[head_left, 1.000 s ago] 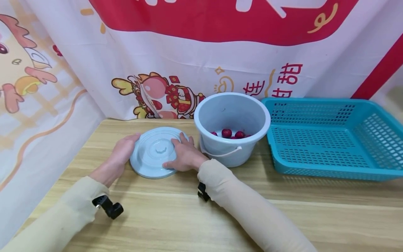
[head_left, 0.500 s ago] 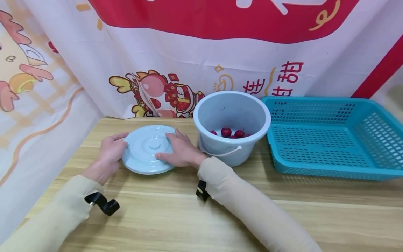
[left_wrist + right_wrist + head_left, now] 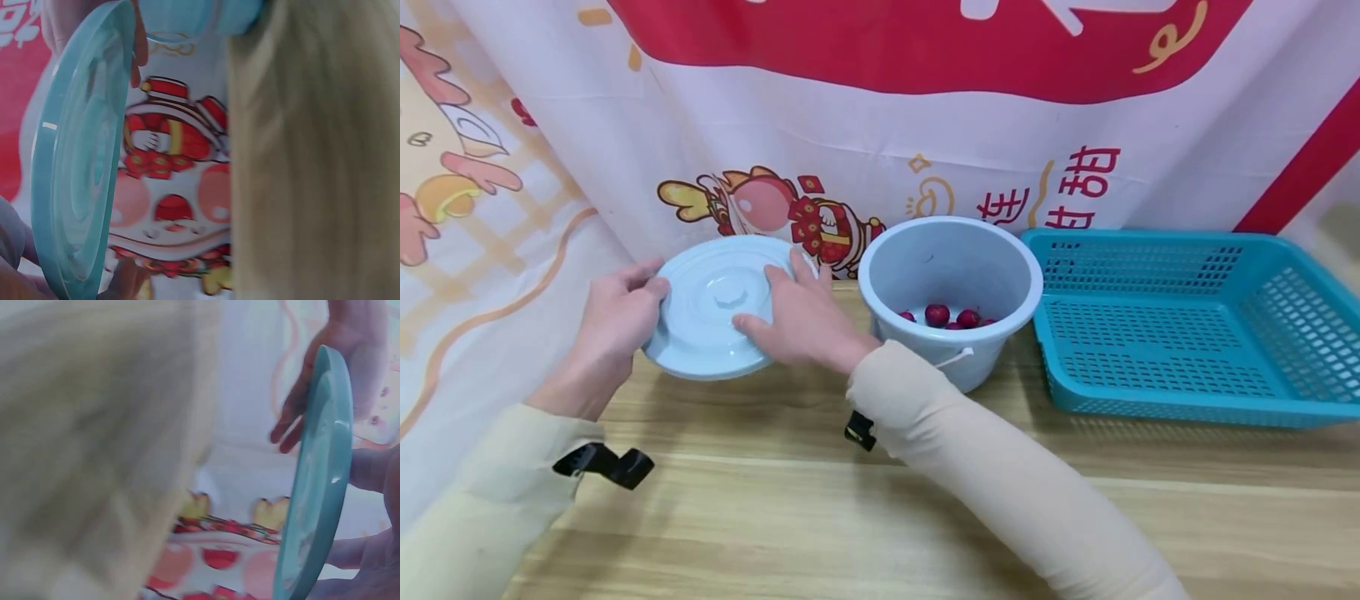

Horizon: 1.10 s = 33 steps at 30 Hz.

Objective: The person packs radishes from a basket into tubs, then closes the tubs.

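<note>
A round pale-blue lid (image 3: 715, 304) with a small raised knob is held above the table's left back part, slightly tilted. My left hand (image 3: 617, 325) grips its left rim, thumb on top and fingers underneath, as the right wrist view shows. On the right side of the lid lies my right hand (image 3: 805, 321), its thumb and index finger on the top face; in the left wrist view some of its fingers (image 3: 141, 40) reach past the rim to the underside. Just right of this hand stands a pale-blue bucket (image 3: 880, 308), uncovered, with several dark red round fruits (image 3: 937, 315) at the bottom.
A teal perforated plastic basket (image 3: 1157, 346) stands to the right of the bucket. Behind everything hangs a printed white and red cloth (image 3: 850, 133), close to the lid's far edge. The wood-grain table (image 3: 775, 517) extends toward me beneath both forearms.
The lid has risen off the table and shifted left and away from me, both hands moving with it. The bucket and basket have stayed in place.
</note>
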Each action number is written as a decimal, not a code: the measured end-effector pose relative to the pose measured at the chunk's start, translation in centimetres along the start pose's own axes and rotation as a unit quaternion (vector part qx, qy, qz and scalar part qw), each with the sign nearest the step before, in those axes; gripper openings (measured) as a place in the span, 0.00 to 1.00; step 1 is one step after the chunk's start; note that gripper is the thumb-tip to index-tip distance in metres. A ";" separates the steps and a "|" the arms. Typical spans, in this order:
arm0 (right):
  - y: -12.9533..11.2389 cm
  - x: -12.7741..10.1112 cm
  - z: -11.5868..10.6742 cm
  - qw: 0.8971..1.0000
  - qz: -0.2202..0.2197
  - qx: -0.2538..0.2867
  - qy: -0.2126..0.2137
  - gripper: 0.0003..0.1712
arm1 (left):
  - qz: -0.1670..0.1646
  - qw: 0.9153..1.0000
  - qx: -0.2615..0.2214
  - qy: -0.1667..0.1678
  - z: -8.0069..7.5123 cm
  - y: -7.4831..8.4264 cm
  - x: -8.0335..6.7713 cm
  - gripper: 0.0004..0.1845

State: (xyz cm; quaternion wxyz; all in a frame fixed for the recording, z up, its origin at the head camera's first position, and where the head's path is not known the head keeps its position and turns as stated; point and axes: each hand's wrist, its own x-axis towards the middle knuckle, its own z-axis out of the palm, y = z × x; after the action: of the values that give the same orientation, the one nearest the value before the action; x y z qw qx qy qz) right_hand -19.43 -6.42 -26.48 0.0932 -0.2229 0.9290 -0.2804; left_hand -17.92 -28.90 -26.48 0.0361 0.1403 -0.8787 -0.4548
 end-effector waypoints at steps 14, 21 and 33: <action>3.6 -3.4 -9.4 0.997 0.014 -0.068 0.038 0.47 | 0.092 0.992 -0.017 -0.081 4.5 8.0 -1.0 0.35; 9.1 -5.7 -12.3 0.993 0.070 -0.083 0.051 0.47 | 0.101 0.986 0.027 -0.133 9.9 11.1 -2.1 0.38; 13.4 -7.7 -13.6 0.988 0.122 -0.085 0.045 0.51 | 0.108 0.978 0.025 -0.175 14.9 13.2 -3.1 0.39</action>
State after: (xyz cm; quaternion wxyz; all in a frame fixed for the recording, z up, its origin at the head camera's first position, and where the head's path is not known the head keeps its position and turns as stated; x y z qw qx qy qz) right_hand -21.53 13.67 -22.39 0.0658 -0.1021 0.9729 -0.1969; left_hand -20.60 -9.03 -24.31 -0.0730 -0.0364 -0.8923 -0.4440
